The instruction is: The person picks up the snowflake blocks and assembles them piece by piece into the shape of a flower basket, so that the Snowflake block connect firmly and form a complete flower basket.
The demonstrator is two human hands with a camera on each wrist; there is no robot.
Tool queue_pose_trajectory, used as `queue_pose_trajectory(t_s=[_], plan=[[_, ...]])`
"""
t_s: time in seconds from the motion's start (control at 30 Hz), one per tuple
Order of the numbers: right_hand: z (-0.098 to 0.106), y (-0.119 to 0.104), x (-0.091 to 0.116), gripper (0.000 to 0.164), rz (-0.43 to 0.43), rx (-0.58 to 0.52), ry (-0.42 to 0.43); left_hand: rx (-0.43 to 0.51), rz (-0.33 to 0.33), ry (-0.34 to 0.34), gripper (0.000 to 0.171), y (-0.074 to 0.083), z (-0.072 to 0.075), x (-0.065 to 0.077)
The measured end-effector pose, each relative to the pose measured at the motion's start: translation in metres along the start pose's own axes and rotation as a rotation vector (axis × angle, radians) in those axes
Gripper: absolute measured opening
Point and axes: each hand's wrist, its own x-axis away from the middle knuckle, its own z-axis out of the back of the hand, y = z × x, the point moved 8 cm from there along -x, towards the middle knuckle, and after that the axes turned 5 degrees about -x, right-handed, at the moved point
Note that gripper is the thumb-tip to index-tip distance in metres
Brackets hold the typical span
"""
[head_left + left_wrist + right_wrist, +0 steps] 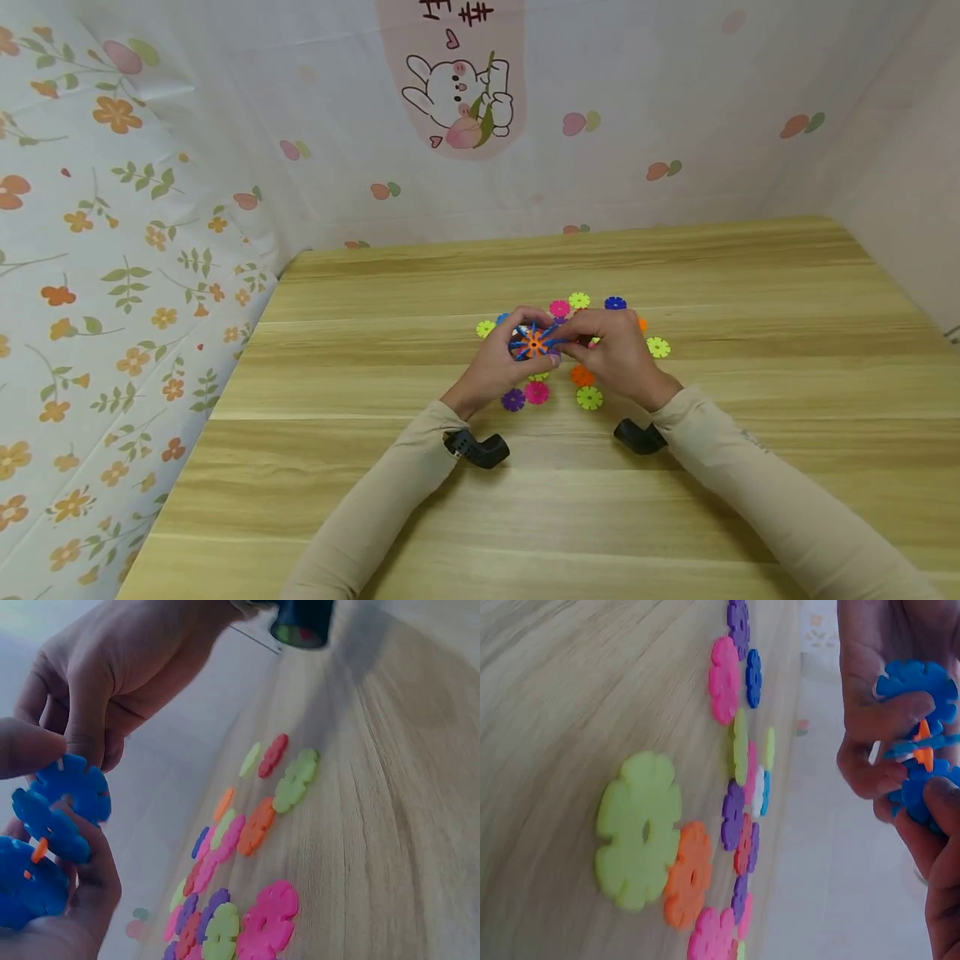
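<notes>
In the head view my left hand (491, 367) holds a cluster of blue snowflake discs set edge-on around an orange snowflake disc (534, 343). Its thumb and fingers curl around the cluster. From the other side my right hand (621, 354) pinches a blue snowflake disc (79, 787) at the cluster's edge. Up close in the right wrist view, another blue disc (921, 681) lies under a thumb, with the orange piece showing between the blue ones. The cluster is held up above the table, and fingers hide part of it.
Loose snowflake discs lie on the wooden table (360, 467) beneath and around the hands, among them a lime disc (588, 397), a pink disc (536, 392), a purple disc (513, 400) and a dark blue disc (615, 303). A printed cloth (315, 108) hangs behind the table.
</notes>
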Motion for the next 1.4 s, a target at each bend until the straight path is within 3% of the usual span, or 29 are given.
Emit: queue_pose_trajectory(t_s=[0.17, 0.3, 0.43, 0.57, 0.7, 0.87, 1.03, 1.17, 1.3, 1.4], plan=[[-0.005, 0.001, -0.001, 0.018, -0.048, -0.026, -0.026, 0.053, 0.052, 0.008, 0.046, -0.007, -0.001, 0.003], [-0.002, 0.005, -0.001, 0.019, -0.044, 0.039, -0.063, 0.092, 0.064, -0.044, 0.049, -0.01, -0.003, 0.0], [0.007, 0.008, -0.002, 0.018, -0.044, 0.053, -0.074, 0.279, 0.092, -0.096, 0.043, -0.011, -0.004, -0.002], [0.01, 0.02, -0.003, 0.018, -0.156, -0.023, -0.18, 0.455, 0.138, -0.177, 0.046, -0.014, -0.01, -0.003], [0.01, 0.033, 0.0, 0.019, -0.289, -0.086, -0.269, 0.558, 0.161, -0.28, 0.041, -0.015, -0.025, -0.003], [0.012, 0.046, 0.004, 0.017, -0.399, -0.147, -0.26, 0.692, 0.229, -0.267, 0.053, -0.018, -0.029, 0.0], [0.013, 0.06, 0.014, 0.023, -0.566, -0.329, -0.245, 0.722, 0.296, -0.293, 0.066, -0.021, -0.03, 0.004], [0.007, 0.066, 0.018, 0.027, -0.661, -0.511, -0.279, 0.694, 0.289, -0.305, 0.068, -0.018, -0.03, 0.004], [0.002, 0.069, 0.019, 0.021, -0.701, -0.752, -0.298, 0.708, 0.277, -0.328, 0.073, -0.013, -0.029, 0.004], [0.001, 0.067, 0.019, 0.034, -0.678, -0.992, -0.292, 0.725, 0.258, -0.374, 0.075, -0.007, -0.032, 0.004]])
